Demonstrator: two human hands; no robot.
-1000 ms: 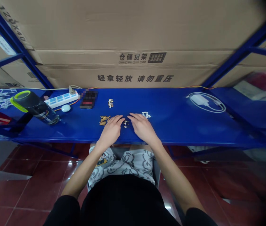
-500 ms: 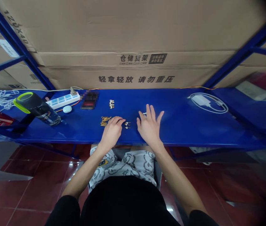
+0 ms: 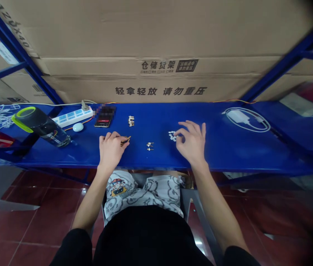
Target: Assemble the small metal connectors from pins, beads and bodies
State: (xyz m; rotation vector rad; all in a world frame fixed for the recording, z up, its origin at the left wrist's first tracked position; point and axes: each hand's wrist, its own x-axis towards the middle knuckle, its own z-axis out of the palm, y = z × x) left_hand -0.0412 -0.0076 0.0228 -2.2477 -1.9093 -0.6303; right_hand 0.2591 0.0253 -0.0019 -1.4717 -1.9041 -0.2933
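My left hand [image 3: 111, 149] is over a small pile of brass-coloured pins [image 3: 128, 140], its fingers curled and covering most of them. I cannot make out whether a pin is between its fingertips. On the right, my right hand [image 3: 193, 142] has thumb and index finger pinched together at the edge of a group of small white plastic pieces [image 3: 171, 133]; the other fingers stretch out. What that pinch holds is hidden. Between the hands lie several pins with white pieces on them [image 3: 150, 146]. Another cluster of such pins [image 3: 131, 121] sits farther back.
Along the back left of the blue shelf [image 3: 150, 111] are a power strip [image 3: 71, 117], a phone [image 3: 105, 117], a white rounded object [image 3: 78, 127] and a dark bottle [image 3: 44, 127] lying tilted. A white charger with cable [image 3: 241, 117] lies right. Cardboard boxes [image 3: 156, 37] stand behind.
My left hand has moved left, from beside the middle pins onto the brass pile. My right hand has shifted right and its spread fingers have drawn into a pinch, uncovering the white pieces.
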